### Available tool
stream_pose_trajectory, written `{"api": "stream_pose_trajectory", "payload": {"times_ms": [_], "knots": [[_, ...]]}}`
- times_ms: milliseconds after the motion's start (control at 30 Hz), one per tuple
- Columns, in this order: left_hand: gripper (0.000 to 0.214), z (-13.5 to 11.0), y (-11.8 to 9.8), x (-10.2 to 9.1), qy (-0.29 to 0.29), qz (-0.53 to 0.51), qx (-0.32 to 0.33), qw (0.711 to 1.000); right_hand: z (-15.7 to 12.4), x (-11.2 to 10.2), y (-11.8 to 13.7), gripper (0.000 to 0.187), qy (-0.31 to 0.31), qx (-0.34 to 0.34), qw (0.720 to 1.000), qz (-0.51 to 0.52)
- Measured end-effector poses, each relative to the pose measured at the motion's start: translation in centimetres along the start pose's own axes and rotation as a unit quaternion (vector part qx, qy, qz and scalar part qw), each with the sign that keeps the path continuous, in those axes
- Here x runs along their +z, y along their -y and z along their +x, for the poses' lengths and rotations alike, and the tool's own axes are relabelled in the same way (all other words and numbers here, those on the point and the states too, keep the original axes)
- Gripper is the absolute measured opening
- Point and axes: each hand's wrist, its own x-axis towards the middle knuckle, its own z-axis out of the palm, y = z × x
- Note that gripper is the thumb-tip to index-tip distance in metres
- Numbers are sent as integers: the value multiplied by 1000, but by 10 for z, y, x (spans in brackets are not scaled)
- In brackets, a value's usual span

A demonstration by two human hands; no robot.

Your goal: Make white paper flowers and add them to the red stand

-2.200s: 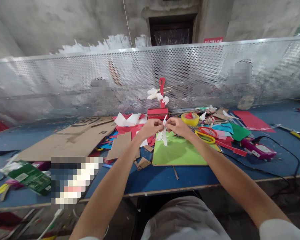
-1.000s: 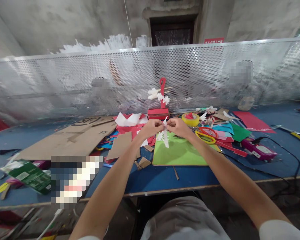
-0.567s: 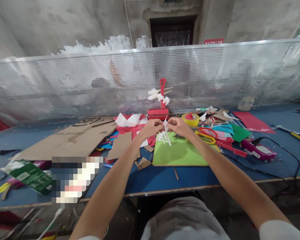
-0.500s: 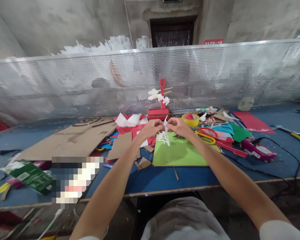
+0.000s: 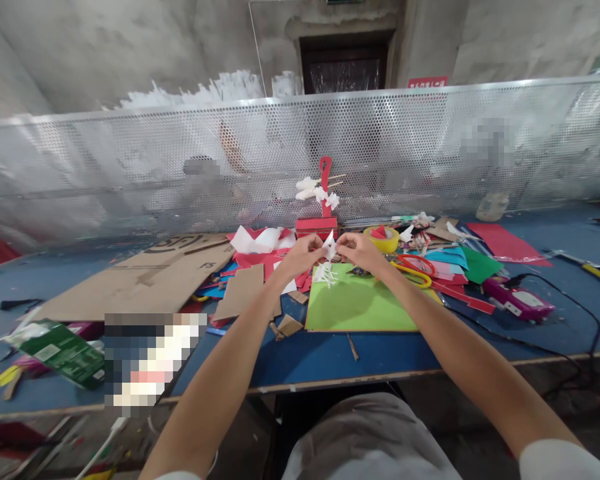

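Observation:
My left hand (image 5: pixel 304 254) and my right hand (image 5: pixel 361 251) meet above the blue table, both pinching a small white paper piece (image 5: pixel 329 248) between their fingertips. Just under it lies a small white paper cut-out (image 5: pixel 326 273) on the upper left corner of a light green sheet (image 5: pixel 360 303). Behind my hands stands a red paper model (image 5: pixel 323 200) with white paper bits on wooden sticks.
Brown cardboard (image 5: pixel 135 277) lies at the left, red and white paper scraps (image 5: pixel 260 243) behind my left hand. A yellow tape roll (image 5: pixel 381 238), red-and-yellow scissors (image 5: pixel 413 268), coloured sheets and a purple glue gun (image 5: pixel 517 300) with its cable sit at the right. A perforated metal screen (image 5: pixel 430 147) closes the back.
The long white strip that hung below my fingers is gone from view; the paper is now gathered into a short piece between my fingertips. My hands stay in place.

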Motion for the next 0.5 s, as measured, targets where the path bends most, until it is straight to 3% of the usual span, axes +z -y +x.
{"api": "stream_pose_trajectory", "payload": {"times_ms": [167, 300, 500], "knots": [[8, 5, 9, 1, -12, 16, 44, 999, 1, 1, -1, 15, 4, -2, 1000, 6], [18, 6, 11, 1, -5, 30, 55, 998, 0, 3, 1, 15, 18, -2, 1000, 20], [17, 4, 7, 5, -5, 6, 64, 998, -3, 4, 4, 30, 43, -10, 999, 24]]}}
